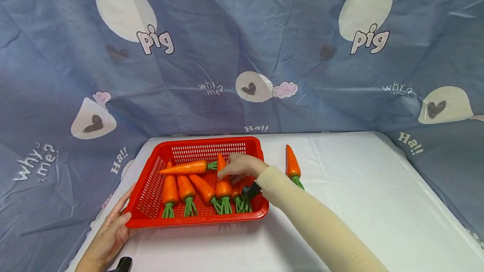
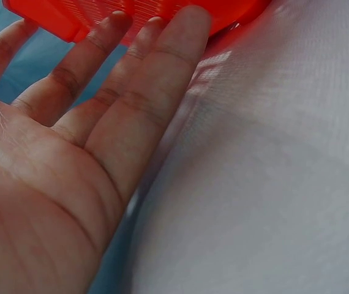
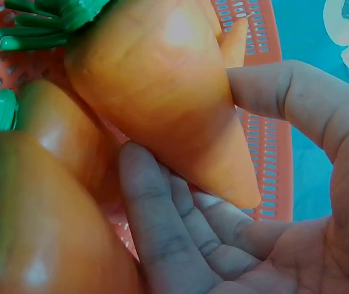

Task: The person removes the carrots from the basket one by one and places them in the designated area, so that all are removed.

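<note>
A red plastic basket [image 1: 196, 221] with slotted walls holds several orange carrots with green stem ends. My right hand [image 1: 242, 167] reaches into its right part and holds a carrot [image 1: 223, 187] between thumb and fingers. In the right wrist view the thumb lies on one side of that carrot [image 3: 162, 79], the fingertips on the other. Another carrot [image 3: 46, 226] lies close to the fingers. At the basket's near left corner, my left hand [image 1: 107, 232] touches the outside with extended fingers; the left wrist view shows its palm and fingertips against the red wall [image 2: 144, 12].
One carrot [image 1: 293, 163] lies on the white tablecloth [image 1: 363, 205], right of the basket. A blue printed cloth [image 1: 211, 53] hangs behind and along the sides of the table. A carrot [image 1: 185, 167] lies crosswise over others in the basket.
</note>
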Demonstrator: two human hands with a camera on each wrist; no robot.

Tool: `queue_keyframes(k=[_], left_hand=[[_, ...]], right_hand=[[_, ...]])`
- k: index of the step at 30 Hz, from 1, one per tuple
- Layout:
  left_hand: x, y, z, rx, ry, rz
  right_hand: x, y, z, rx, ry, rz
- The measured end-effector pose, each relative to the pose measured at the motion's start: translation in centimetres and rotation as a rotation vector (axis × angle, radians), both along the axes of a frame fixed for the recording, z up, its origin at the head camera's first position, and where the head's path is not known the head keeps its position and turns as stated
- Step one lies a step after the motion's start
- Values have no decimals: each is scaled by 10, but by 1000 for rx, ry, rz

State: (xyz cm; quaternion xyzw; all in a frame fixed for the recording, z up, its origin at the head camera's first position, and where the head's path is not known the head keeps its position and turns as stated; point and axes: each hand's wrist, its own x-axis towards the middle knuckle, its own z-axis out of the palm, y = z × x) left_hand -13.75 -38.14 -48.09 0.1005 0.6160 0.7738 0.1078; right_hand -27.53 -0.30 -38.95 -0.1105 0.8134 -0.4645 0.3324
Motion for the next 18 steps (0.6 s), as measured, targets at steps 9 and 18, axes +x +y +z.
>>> queue_keyframes(k=[9,18], left_hand=[[0,0,0,-1,1,-1],[0,0,0,-1,28,-12]], right_hand=[[2,2,-2,-39,-36,-16],[5,1,-3,-54,-56,-19]])
